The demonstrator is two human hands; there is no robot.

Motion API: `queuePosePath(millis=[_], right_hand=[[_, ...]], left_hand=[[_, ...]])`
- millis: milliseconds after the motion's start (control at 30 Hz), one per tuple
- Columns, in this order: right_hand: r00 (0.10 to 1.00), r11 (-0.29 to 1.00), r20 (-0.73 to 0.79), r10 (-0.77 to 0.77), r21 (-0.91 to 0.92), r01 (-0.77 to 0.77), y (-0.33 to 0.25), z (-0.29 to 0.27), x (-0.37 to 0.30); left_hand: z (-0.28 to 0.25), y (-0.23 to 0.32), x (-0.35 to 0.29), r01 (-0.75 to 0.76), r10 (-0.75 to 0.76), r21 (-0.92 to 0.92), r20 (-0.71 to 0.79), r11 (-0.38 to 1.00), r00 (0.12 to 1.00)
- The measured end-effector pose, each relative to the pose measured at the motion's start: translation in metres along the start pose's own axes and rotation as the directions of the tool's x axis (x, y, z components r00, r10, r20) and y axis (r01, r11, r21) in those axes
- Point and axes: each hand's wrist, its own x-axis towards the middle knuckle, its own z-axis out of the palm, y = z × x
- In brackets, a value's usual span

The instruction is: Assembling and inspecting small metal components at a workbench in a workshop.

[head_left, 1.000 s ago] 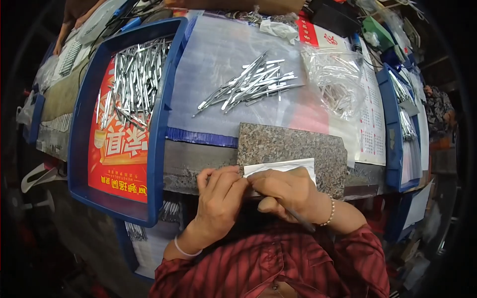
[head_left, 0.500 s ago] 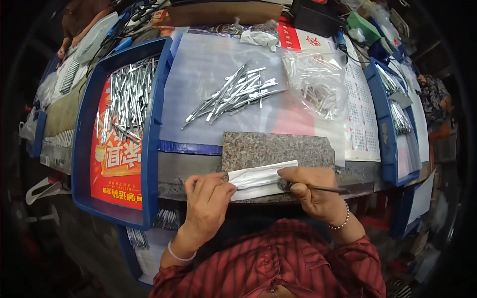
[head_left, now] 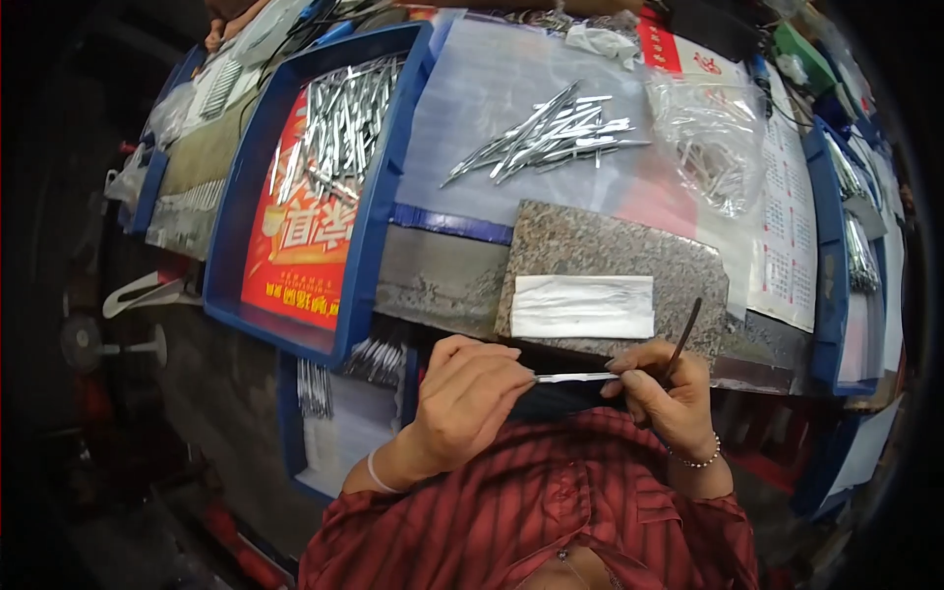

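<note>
Between my two hands, just in front of the bench edge, is a slim shiny metal piece (head_left: 575, 377), held lengthwise. My left hand (head_left: 467, 401) pinches its left end, and my right hand (head_left: 671, 395) grips the right end with thumb and forefinger. A thin dark stick (head_left: 687, 332) also sits in my right hand, pointing up and away. Beyond them, a folded white cloth or paper pad (head_left: 582, 320) lies on a speckled stone slab (head_left: 615, 241). Farther back, a loose pile of similar metal pieces (head_left: 556, 136) rests on clear plastic sheeting (head_left: 462, 88).
A blue tray (head_left: 224, 261) on the left holds many metal pieces (head_left: 344, 118). Right of the pile lies a clear plastic bag (head_left: 710, 147) with pale strips inside. Another blue tray (head_left: 832, 256) stands far right, and a lower bin (head_left: 334, 442) sits below the bench.
Both hands have come off the white pad toward my body, lifting the metal piece. The pad now lies uncovered on the slab. The dark stick has swung upright. My view has shifted.
</note>
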Motion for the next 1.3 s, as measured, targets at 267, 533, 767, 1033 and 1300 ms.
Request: queuePosePath(millis=[267, 533, 767, 1033, 1300], right_hand=[[0.998, 0.985, 0.013, -0.066, -0.159, 0.067, 0.007, 0.001, -0.004], [0.993, 0.956, 0.056, -0.102, -0.272, 0.114, 0.009, 0.0, -0.005], [0.976, 0.895, 0.131, -0.174, -0.392, 0.212, 0.022, 0.015, -0.004], [0.944, 0.818, 0.326, -0.054, -0.528, 0.229, 0.022, 0.05, 0.005], [0.909, 0.772, 0.415, -0.043, -0.564, 0.294, 0.025, 0.072, 0.015]], left_hand=[[-0.001, 0.015, -0.009, 0.134, -0.131, -0.07, 0.047, 0.989, 0.99], [-0.001, 0.018, -0.012, 0.354, -0.329, -0.184, 0.154, 0.917, 0.932], [-0.005, 0.015, -0.028, 0.62, -0.485, -0.261, 0.431, 0.74, 0.761], [-0.042, 0.0, -0.132, 0.805, -0.757, -0.235, 0.276, 0.544, 0.592], [-0.131, -0.099, -0.286, 0.89, -0.627, 0.283, -0.633, 0.358, 0.454]])
